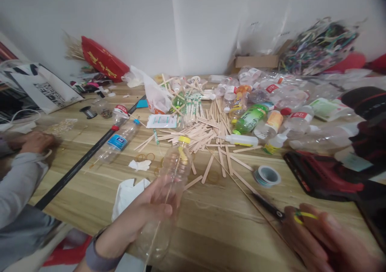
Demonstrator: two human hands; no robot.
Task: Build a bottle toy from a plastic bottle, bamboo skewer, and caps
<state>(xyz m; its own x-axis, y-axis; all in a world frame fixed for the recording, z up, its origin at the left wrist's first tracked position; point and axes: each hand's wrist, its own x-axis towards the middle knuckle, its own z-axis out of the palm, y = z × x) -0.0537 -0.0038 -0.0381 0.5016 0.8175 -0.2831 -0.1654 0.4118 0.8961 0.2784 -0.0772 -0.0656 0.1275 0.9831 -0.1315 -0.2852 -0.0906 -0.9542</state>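
Observation:
My left hand [147, 211] is wrapped around a clear plastic bottle [176, 165] with a yellow cap [184, 139], tilted and held over the front of the table. A thin stick [157, 233] runs lengthwise along or inside it; which one I cannot tell. At the lower right, my right hand [325, 233] is closed on dark scissors [269, 203] with yellow in the handle, pointing toward the table's middle. A long thin stick [256, 205] passes beside the scissors; whether the right hand also grips it is unclear.
Flat wooden sticks [202, 133] lie heaped mid-table. Several plastic bottles [250, 119] crowd the right, near a wire spool [267, 176] and a red-black power tool [322, 177]. A black bar [81, 165] crosses the left, where another person's hand [37, 141] rests.

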